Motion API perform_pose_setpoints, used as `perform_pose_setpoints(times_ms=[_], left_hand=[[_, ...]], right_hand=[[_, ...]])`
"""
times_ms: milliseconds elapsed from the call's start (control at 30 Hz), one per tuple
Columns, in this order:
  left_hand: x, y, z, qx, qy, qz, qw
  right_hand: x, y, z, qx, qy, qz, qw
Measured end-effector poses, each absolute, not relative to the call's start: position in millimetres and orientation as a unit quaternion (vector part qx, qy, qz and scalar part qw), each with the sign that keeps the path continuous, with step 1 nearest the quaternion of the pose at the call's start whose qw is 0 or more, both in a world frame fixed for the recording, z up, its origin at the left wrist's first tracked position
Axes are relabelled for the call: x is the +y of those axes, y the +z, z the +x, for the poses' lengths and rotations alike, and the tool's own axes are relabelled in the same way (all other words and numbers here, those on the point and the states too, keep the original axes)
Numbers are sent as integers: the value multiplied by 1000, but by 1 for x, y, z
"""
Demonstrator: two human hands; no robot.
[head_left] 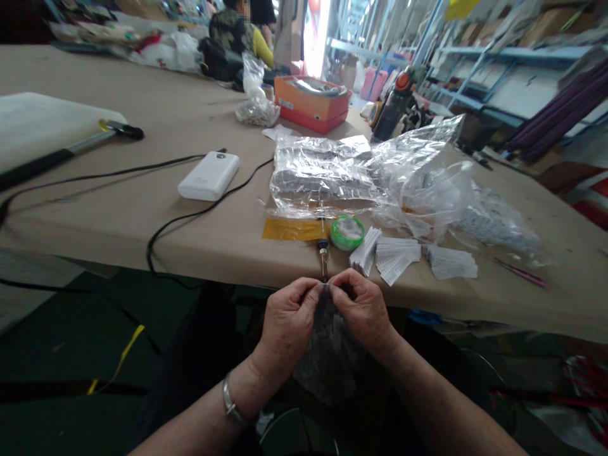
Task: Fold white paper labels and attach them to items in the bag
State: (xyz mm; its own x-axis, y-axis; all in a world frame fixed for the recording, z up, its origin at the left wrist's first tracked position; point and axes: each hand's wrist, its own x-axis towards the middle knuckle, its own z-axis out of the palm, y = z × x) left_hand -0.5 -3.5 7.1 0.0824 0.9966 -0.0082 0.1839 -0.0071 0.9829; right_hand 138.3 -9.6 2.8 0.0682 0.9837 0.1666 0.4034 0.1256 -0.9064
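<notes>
My left hand (291, 316) and my right hand (363, 310) meet at the table's front edge, thumbs and forefingers pinched close together. What sits between the fingertips is too small to make out. Right at the fingertips is the metal tip of a soldering iron (323, 259), which points toward me over the edge. Amber tape (292, 229) lies across the iron's rear part. Beside it stands a small round green tub (347, 232) with whitish contents. Beneath my hands hangs a translucent plastic bag (327, 367); whether my fingers touch it cannot be seen.
Stacks of paper tags (396, 256) and tweezers (522, 272) lie to the right. Behind are clear plastic packages (327, 171) and an orange box (311, 104). A white power bank (209, 176) and black cable (190, 218) lie left. A person (242, 38) sits across the table.
</notes>
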Motion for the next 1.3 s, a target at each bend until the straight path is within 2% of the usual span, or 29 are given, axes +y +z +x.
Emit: perform_pose_setpoints(times_ms=[200, 367, 467, 567, 667, 767, 833, 933, 1000, 1167, 1300], left_hand=[[-5, 11, 0, 525, 430, 560, 475], [-16, 11, -7, 515, 418, 540, 519], [-22, 5, -13, 509, 409, 520, 550], [-25, -2, -18, 513, 401, 514, 559], [-26, -9, -22, 522, 388, 519, 554], [-23, -15, -26, 549, 377, 522, 533], [-20, -19, -28, 563, 375, 523, 519], [-16, -25, -30, 568, 382, 532, 498], [-16, -27, -29, 565, 384, 541, 490], [-25, -27, -20, 551, 355, 550, 517], [-31, -25, -9, 530, 333, 560, 543]], right_hand=[[-12, 5, 139, -598, 331, -574, 451], [-30, 19, 149, -649, 339, -555, 395], [-31, 36, 163, -707, 245, -550, 372], [-10, 56, 178, -760, 96, -535, 356], [22, 70, 186, -787, -47, -544, 288], [44, 72, 190, -803, -90, -547, 217], [47, 69, 195, -809, -81, -539, 222], [35, 62, 207, -782, -60, -543, 301], [20, 52, 214, -770, -57, -547, 324], [-15, 18, 215, -781, -100, -566, 244], [-20, 4, 212, -776, -128, -563, 255]])
